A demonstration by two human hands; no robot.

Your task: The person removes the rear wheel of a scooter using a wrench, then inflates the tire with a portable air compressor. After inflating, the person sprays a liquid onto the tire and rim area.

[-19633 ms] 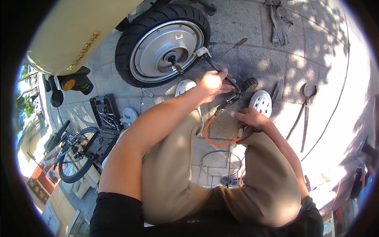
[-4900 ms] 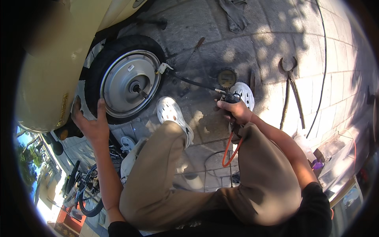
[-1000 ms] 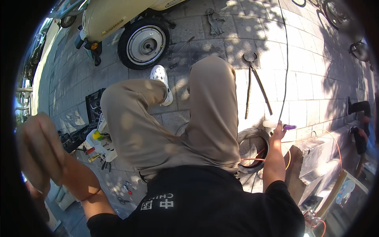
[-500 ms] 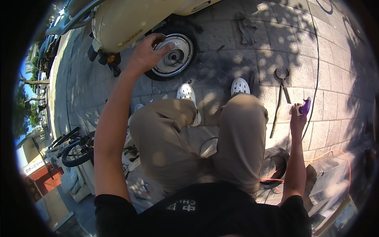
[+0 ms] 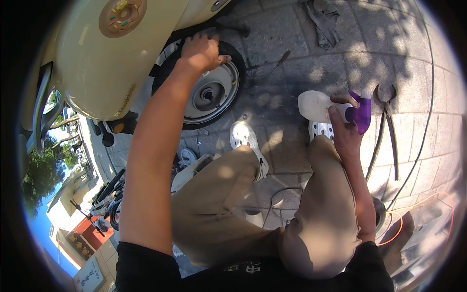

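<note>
My left hand (image 5: 202, 52) grips the top of the scooter wheel (image 5: 206, 95), its fingers curled over the black tyre and its thumb apart on the near side. The wheel has a silver rim and a hub with a protruding axle. My right hand (image 5: 344, 124) is closed around a spray bottle (image 5: 315, 106) with a whitish body and a purple trigger head. The bottle lies sideways in the hand, its base toward the wheel, above my right white clog (image 5: 321, 130). Part of the tyre is hidden behind my left hand and forearm.
The cream scooter body (image 5: 104, 63) overhangs the upper left. Large long-handled pincers (image 5: 386, 109) lie on the paving at right, near a black cable (image 5: 430, 97). A dark rag (image 5: 321, 24) and a screwdriver-like tool (image 5: 282, 58) lie farther off. An orange hose (image 5: 401, 221) curves at lower right.
My left hand has come down from hovering before the wheel onto its tyre. The right hand has brought the spray bottle leftward from beside the pincers. The view has shifted.
</note>
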